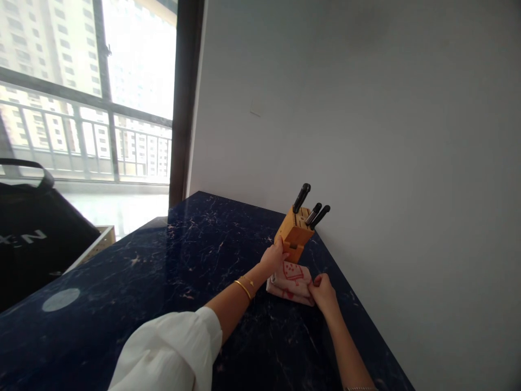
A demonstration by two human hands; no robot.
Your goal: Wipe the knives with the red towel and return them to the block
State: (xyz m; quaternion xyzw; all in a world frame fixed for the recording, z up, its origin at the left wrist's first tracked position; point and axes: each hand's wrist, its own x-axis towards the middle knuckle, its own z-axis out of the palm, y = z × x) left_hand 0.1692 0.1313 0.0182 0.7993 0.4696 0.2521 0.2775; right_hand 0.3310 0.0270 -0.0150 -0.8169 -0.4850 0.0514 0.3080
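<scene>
A wooden knife block [293,231] stands on the dark marbled table, with several black-handled knives [302,197] slanting up out of its top. My left hand [272,259] grips the block's lower left side, the thumb in front and the fingers partly hidden at the edge. Just in front of the block lies a folded pinkish-white cloth [292,282] with red drawings. Closed on the right edge of that cloth is my right hand [324,291], its thumb and fingers pinched together.
The dark blue marbled table [203,244] runs along a grey wall [391,163]. A pale round patch [61,300] marks its left part. Beside the table at left are a black bag [36,233] and a light-coloured crate [106,234], before a large window [134,103].
</scene>
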